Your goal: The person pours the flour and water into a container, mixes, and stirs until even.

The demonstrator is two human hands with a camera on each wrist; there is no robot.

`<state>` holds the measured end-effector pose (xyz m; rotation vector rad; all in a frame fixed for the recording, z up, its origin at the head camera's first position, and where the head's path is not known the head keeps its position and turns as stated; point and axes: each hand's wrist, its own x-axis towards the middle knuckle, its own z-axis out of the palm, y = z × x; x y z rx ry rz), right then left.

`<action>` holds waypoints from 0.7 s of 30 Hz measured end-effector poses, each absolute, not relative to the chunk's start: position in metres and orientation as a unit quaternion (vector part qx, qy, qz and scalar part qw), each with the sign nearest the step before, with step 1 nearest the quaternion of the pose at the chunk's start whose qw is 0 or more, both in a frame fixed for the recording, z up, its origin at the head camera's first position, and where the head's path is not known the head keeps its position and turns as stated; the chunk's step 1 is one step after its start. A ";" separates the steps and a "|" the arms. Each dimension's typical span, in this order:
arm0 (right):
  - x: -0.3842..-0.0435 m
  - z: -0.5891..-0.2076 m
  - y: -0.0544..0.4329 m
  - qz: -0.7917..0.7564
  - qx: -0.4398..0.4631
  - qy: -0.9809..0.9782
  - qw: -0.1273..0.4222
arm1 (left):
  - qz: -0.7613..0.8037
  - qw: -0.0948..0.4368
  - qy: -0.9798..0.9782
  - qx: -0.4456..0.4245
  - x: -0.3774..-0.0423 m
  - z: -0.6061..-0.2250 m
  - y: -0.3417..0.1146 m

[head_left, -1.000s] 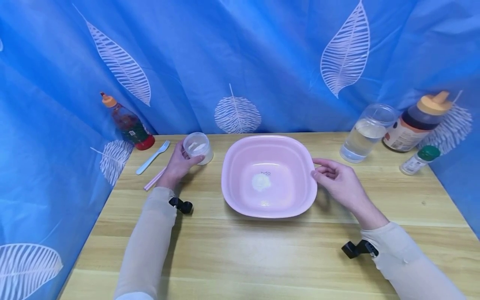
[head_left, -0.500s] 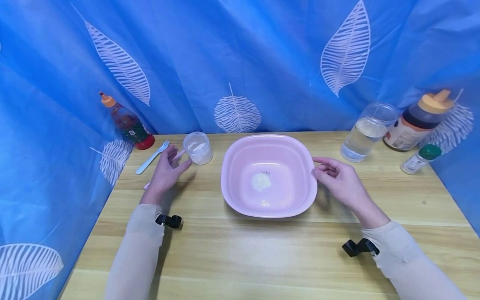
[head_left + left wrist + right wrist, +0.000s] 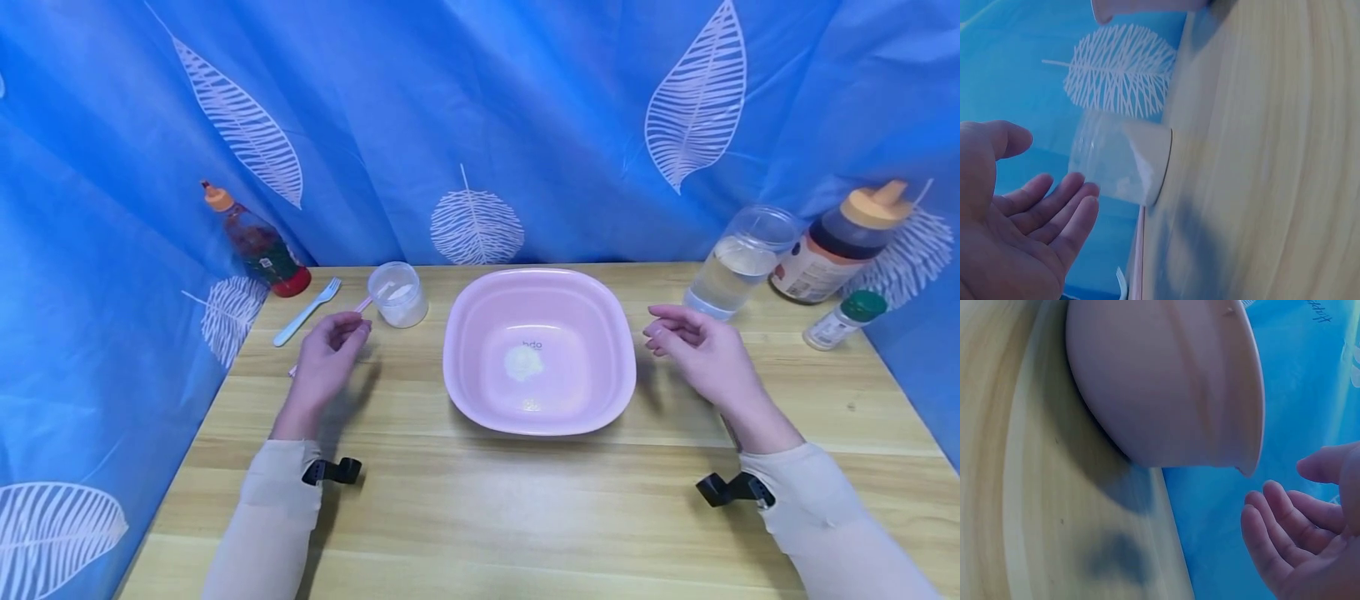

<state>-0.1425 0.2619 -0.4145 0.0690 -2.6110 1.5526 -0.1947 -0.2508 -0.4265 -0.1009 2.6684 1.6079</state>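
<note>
Pink basin (image 3: pixel 570 379) sits between left hand (image 3: pixel 326 354) and right hand (image 3: pixel 705 354), both empty, relaxed, seemingly between steps, the next likely needing a grasp.

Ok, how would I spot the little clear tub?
On the wooden table, find the big pink basin. Between it and the pale blue fork stands a small see-through tub. White powder inside sets it apart from the taller clear container of liquid to the basin's right.
</note>
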 end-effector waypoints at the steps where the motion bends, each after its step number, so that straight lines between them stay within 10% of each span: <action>1: -0.143 -0.414 0.263 0.511 0.023 -0.858 0.054 | 0.518 0.015 0.855 -0.027 -0.193 -0.426 -0.249; 21: -0.140 -0.407 0.289 0.521 -0.003 -0.849 0.088 | 0.573 0.106 0.808 0.084 -0.188 -0.429 -0.207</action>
